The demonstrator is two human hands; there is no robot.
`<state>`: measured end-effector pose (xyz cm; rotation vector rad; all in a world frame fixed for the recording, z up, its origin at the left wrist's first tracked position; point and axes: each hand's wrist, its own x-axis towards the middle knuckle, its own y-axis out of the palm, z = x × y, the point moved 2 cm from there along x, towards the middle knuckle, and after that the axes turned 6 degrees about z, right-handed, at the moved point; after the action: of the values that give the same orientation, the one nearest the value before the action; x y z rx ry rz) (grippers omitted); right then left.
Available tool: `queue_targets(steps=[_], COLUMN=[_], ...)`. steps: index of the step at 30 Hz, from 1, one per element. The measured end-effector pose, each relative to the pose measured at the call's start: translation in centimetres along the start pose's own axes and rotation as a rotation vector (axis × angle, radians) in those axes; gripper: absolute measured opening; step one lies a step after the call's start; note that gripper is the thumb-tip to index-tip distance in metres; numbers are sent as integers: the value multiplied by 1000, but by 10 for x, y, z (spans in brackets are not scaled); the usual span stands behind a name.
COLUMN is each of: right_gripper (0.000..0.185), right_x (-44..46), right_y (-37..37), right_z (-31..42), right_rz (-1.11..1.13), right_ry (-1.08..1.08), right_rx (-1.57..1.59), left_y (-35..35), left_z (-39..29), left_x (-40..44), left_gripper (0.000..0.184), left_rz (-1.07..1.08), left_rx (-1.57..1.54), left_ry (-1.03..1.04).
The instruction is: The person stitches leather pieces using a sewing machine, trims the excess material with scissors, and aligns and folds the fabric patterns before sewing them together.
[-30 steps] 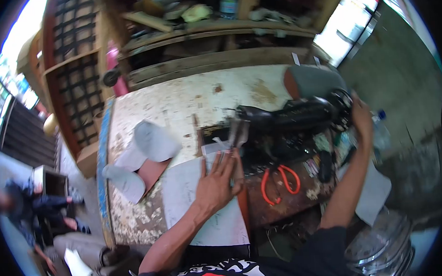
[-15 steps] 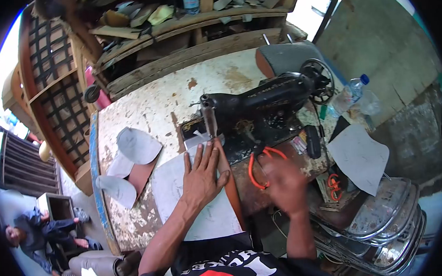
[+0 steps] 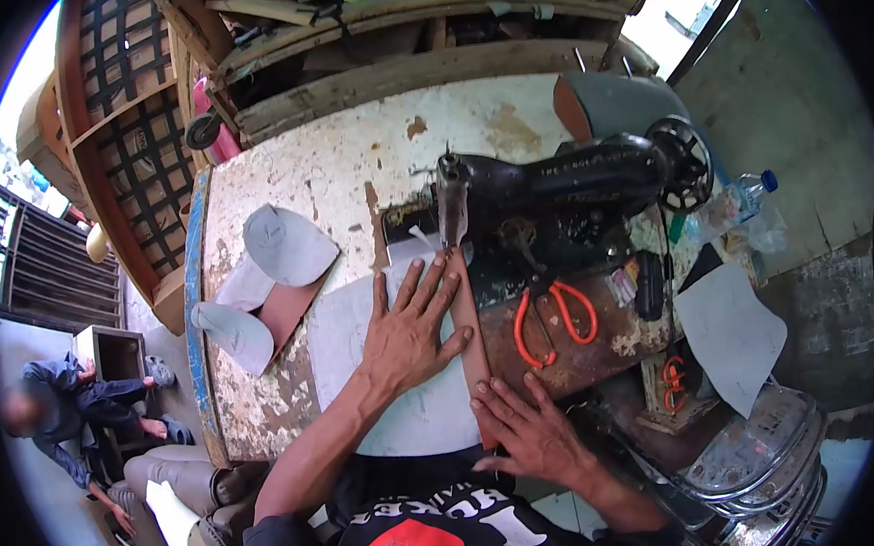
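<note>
A black sewing machine (image 3: 570, 179) stands on the worn table, its needle end over the top of a pale sheet (image 3: 434, 412) with a brown strip (image 3: 472, 340) along its right edge. My left hand (image 3: 410, 324) lies flat on the sheet just below the needle area, fingers spread. Lower down, my right hand (image 3: 534, 431) rests with its fingers apart at the strip's lower right edge. Orange-handled scissors (image 3: 555, 324) lie right of the strip, above my right hand.
Cut pale and brown pieces (image 3: 287, 246) lie on the table's left. A plastic bottle (image 3: 735, 203) is beyond the handwheel. Smaller orange-handled scissors (image 3: 673, 384) and stacked metal-framed stools (image 3: 752, 444) are at the right. A person (image 3: 78, 401) sits at the far left.
My right hand has come from the handwheel, past the orange scissors, down to the strip's lower edge. My left hand remains on the sheet. The view has shifted.
</note>
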<state>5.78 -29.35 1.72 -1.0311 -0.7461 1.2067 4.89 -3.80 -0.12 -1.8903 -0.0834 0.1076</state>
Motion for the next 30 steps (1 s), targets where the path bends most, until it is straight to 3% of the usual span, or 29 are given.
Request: queue_targets(steps=[2, 4, 5, 6, 9, 16, 19, 30], right_gripper=[65, 57, 53, 53, 45, 42, 47, 41], right_x=[-4, -7, -7, -11, -9, -5, -5, -5], right_y=[3, 15, 13, 22, 28, 31, 33, 45], right_z=[-5, -14, -13, -12, -19, -4, 1, 4], right_rz=[82, 40, -64, -54, -329, -347, -347, -422], right_ry=[-28, -115, -80, -74, -54, -39, -20, 21], right_rx=[6, -227, -17, -3, 91, 2, -7, -23], left_y=[2, 0, 2, 3, 3, -2, -5, -9], left_z=[0, -1, -2, -1, -1, -1, -5, 5], left_x=[-1, -1, -2, -2, -2, -8, -16, -30], left_gripper=[81, 79, 78, 77, 76, 66, 49, 52], left_rz=[-26, -30, -21, -31, -42, -29, 13, 41], left_rx=[35, 43, 34, 35, 48, -53, -90, -126], left_ry=[10, 12, 10, 10, 19, 83, 363, 394])
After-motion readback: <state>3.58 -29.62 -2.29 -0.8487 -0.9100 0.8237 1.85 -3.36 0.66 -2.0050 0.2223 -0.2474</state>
